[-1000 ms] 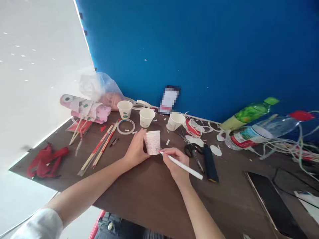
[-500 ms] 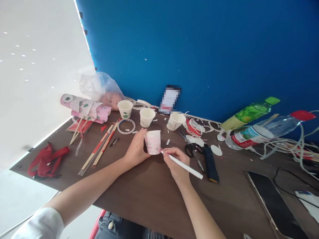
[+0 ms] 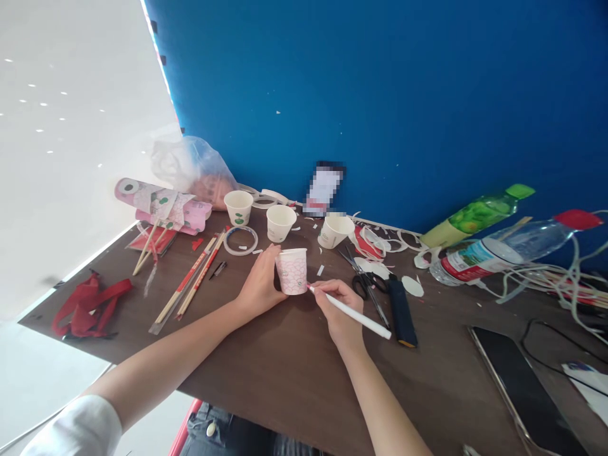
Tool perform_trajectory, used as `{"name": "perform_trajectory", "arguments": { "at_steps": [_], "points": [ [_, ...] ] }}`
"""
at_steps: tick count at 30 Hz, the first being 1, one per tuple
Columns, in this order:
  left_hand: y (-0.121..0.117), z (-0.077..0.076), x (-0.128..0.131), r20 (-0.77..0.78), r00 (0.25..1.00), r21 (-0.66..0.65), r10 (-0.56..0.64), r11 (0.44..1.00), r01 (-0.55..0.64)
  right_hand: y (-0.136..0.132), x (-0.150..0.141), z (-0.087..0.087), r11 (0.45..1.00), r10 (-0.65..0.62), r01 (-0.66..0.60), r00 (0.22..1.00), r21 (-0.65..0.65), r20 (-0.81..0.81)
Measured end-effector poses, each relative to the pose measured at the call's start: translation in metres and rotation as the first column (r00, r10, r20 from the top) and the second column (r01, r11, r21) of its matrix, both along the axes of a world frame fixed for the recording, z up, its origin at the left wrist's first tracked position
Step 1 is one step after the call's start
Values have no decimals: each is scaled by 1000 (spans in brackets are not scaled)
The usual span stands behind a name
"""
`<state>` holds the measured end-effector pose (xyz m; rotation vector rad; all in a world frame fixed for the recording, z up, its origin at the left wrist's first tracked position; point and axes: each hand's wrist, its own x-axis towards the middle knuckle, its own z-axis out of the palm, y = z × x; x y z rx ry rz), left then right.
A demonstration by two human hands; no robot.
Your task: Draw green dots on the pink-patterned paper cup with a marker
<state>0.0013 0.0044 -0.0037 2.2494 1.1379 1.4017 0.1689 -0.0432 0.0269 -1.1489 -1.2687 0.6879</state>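
Observation:
A paper cup (image 3: pixel 292 272) with pink scalloped line drawing stands upright on the brown table (image 3: pixel 275 373). My left hand (image 3: pixel 259 280) grips it from the left side, thumb low near its base. In my right hand (image 3: pixel 340 313) is a white marker pen (image 3: pixel 363 321) with a pink tip, pinched between thumb and fingers. The tip is at the cup's lower right edge; whether it touches I cannot tell. Behind the cup are three other paper cups: one at the left (image 3: pixel 238 208), one in the middle (image 3: pixel 280 223) and one at the right (image 3: pixel 335 230).
Right of my right hand lie scissors (image 3: pixel 365 282) and a dark blue case (image 3: pixel 402 313). Two bottles, green-capped (image 3: pixel 479 212) and red-capped (image 3: pixel 503 253), lean at the right above a phone (image 3: pixel 527 392). Chopsticks (image 3: pixel 190 278), a tape roll (image 3: pixel 240 241) and a red strap (image 3: pixel 90 307) lie left.
The marker in my right hand has shifted slightly right, its tip moving to the cup's edge. The cup and my left hand stay nearly the same.

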Motion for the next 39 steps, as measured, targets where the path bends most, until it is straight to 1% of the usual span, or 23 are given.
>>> {"name": "perform_trajectory", "arguments": {
  "at_steps": [3, 6, 11, 16, 21, 25, 30, 36, 39],
  "points": [
    [0, 1, 0, -12, 1000, 2, -2, 1000, 2, -1, -1, 1, 1000, -20, 20, 1000, 7, -11],
    [0, 0, 0, -18, 1000, -15, 5, 1000, -5, -2, -2, 1, 999, -31, 30, 999, 11, 20],
    [0, 0, 0, -12, 1000, -28, -4, 1000, 4, -2, -2, 0, 999, -14, 12, 998, 37, 64],
    [0, 0, -1, -14, 1000, -32, -6, 999, 5, -3, -2, -1, 999, -6, 2, 994, 34, 109],
    [0, 0, 0, -3, 1000, -51, -4, 999, 4, -3, -2, -1, 999, -50, 50, 997, 5, 66],
    [0, 0, 0, 11, 1000, -53, -9, 999, 10, -2, -3, -1, 999, -46, 47, 997, -18, 62],
    [-1, -1, 0, 18, 1000, -100, 0, 995, 2, -3, -4, 3, 998, -57, 59, 997, -27, 41],
    [-1, 0, 0, 29, 999, -62, -13, 998, 15, -2, -2, 2, 998, -55, 57, 998, -42, 33],
    [-1, 0, 0, 27, 1000, -72, -12, 997, 14, -2, -1, 1, 996, -83, 83, 997, -42, 0]
  ]
}}
